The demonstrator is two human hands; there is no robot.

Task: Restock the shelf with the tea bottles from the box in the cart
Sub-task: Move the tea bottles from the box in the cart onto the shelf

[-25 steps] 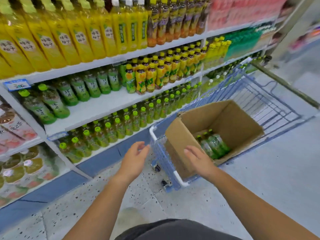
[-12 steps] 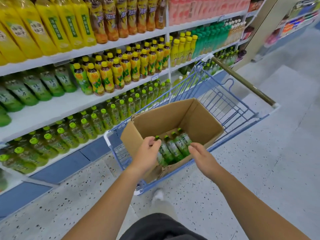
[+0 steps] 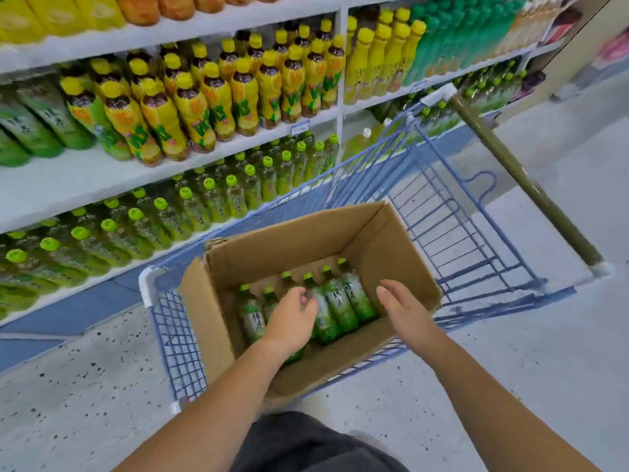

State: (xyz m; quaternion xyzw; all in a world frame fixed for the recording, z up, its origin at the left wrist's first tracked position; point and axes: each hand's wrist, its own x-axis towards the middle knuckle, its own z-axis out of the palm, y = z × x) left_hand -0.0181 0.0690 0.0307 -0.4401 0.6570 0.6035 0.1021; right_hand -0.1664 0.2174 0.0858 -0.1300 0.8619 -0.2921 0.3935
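While tea bottles [image 3: 340,301] lie in the box [image 3: 381,240], both hands reach in over them.

Bottles sit in a row on the box floor, green caps pointing away; left hand [image 3: 292,318] right over the middle ones, fingers curled, grip on a bottle unclear; right hand [image 3: 405,308] open, empty, just beside the rightmost bottle. Box sits in blue cart [image 3: 452,212], next to shelf [image 3: 85,178] of drinks.

- Pale speckled terrazzo floor [image 3: 85,396] runs along the aisle.
- A blue plinth [image 3: 78,308] lines the shelving's base.
- A beige pillar [image 3: 575,63] stands at far right.
- Lighting is bright and even.
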